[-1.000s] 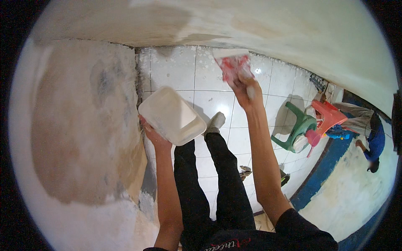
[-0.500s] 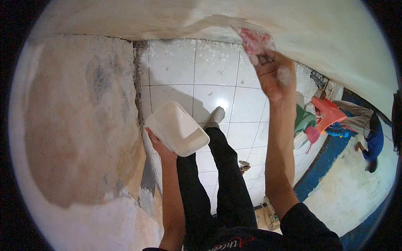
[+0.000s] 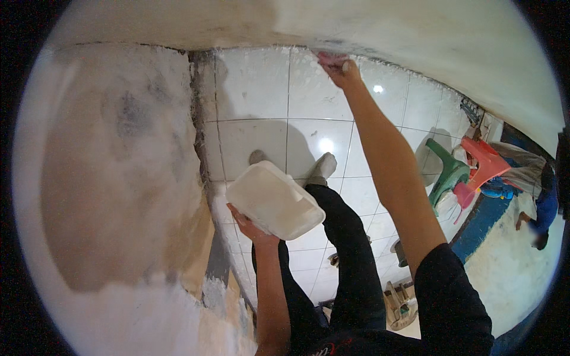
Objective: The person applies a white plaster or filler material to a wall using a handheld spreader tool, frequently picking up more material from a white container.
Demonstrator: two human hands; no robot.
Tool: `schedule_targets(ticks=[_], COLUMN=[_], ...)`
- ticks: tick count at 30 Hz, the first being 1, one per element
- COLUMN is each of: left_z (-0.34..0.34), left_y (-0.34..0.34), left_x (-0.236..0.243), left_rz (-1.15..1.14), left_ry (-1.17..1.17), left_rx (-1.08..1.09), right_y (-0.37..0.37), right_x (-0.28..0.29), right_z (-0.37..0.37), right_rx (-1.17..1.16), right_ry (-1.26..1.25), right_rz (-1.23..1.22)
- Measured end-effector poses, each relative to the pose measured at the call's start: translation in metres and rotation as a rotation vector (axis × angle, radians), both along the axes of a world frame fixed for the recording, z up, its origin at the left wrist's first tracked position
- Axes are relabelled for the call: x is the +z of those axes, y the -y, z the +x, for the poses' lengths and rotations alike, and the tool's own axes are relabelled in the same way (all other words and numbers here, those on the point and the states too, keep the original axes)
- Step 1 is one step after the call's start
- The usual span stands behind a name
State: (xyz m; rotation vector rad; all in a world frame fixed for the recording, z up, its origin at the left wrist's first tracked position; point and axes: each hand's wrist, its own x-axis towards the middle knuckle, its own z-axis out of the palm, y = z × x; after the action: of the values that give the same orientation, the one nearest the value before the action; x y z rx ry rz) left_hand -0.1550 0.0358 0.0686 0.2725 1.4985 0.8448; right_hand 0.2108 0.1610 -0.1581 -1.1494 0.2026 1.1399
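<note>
My left hand (image 3: 252,226) grips the near left side of a white rectangular plastic tub (image 3: 267,196), held above the tiled floor in front of my legs. Pale material coats its inside; how deep it lies I cannot tell. At the end of my stretched right arm, my right hand (image 3: 345,72) is closed around a flat pinkish-red scraper (image 3: 331,60), partly covered by the fingers. The scraper is by the foot of the far wall (image 3: 380,29), where wall and floor meet; whether it touches the wall I cannot tell.
A patchy plastered wall (image 3: 113,178) stands at the left. On the right are a green plastic stool (image 3: 445,169), a red plastic stool (image 3: 484,163) and a pink dipper (image 3: 464,193). Beyond them another person in blue (image 3: 546,204) bends low. Sandals (image 3: 333,260) lie near my feet.
My right hand with the scraper has gone down and away, to the foot of the far wall. The tub has shifted right in the view, and a second foot now shows.
</note>
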Motion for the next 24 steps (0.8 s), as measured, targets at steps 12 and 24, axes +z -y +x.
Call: schedule_targets(ticks=[12,24], left_z=[0.002,0.017], left_y=[0.036,0.060], left_x=[-0.055,-0.075], left_rz=[-0.120,-0.104], left_ry=[0.258,0.238], left_rx=[0.094,-0.091], right_y=[-0.033,0.005], right_x=[0.123,0.304], right_z=[0.023,-0.028], right_rx=[0.117,-0.012], right_ry=[-0.151,-0.034], right_rz=[0.245,0.157])
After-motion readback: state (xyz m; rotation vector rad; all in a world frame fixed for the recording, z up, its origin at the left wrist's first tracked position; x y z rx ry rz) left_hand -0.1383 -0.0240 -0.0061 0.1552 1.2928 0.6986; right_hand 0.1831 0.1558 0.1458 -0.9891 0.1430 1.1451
